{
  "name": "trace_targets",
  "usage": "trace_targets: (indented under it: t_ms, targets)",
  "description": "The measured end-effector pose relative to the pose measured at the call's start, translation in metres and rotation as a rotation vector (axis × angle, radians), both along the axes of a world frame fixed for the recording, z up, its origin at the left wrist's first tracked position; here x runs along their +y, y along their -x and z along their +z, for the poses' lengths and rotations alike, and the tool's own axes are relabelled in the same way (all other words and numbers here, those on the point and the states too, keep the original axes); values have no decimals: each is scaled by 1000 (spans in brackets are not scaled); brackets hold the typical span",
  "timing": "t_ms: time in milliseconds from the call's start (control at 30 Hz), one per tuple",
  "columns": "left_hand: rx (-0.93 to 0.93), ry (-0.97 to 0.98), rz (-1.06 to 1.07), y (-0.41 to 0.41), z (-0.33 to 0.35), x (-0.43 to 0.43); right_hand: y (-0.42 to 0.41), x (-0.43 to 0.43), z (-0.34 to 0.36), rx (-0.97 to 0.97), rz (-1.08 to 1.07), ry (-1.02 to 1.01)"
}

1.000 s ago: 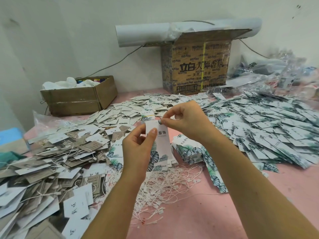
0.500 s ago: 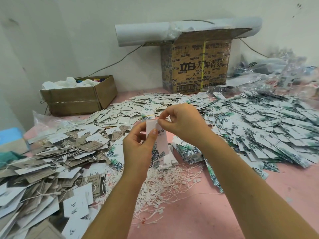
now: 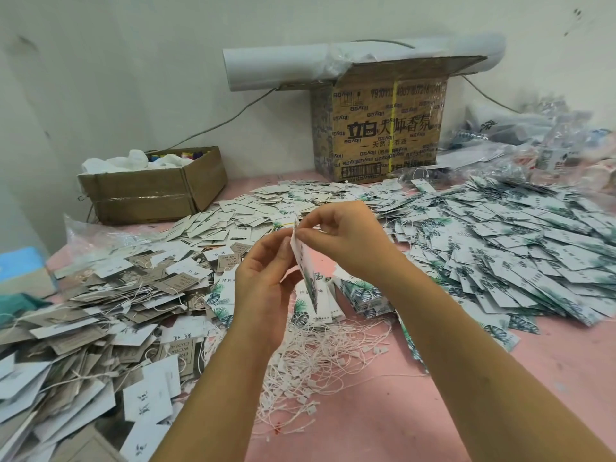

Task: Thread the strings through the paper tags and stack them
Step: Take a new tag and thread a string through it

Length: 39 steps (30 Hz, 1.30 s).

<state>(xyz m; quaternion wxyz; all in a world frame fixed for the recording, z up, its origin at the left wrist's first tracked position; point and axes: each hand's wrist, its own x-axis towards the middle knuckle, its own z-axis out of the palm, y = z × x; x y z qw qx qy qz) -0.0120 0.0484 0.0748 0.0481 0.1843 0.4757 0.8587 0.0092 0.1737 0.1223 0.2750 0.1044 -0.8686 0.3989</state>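
- Paper, white with a green leaf print: one tag hangs edge-on above the string heap, and our right hand pinches its top between thumb and forefinger.
- Our left hand curls round the tag's near edge to steady it. We cannot tell whether a string is through the hole.
- Just beyond the heap sit small squared stacks. To its right lies a wide loose spread of leaf tags.
- We judge the job far from finished, since many strings lie unused.
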Motion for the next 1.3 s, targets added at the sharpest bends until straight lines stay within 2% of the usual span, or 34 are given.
trace_targets:
  t_ms: [267,467,733,900,1067,1167,1300]
  targets:
    - [-35,36,57,1,0,2,0,-2,0,-26,137,44]
    - [-25,63,115,-2,2,6,3,5,-4,-92,125,38]
    - [-170,-289,165,6,6,0,0,34,1,-215,12,185]
    - [-274,-395,224,12,5,-7,-3,45,1,-276,-99,218]
    - [-219,-329,271,11,5,-7,-1,44,3,-205,-122,286]
    - [-90,-181,252,6,6,-5,0,39,5,-110,-79,322]
    - [31,-18,210,2,6,-1,1,30,5,-32,-45,191]
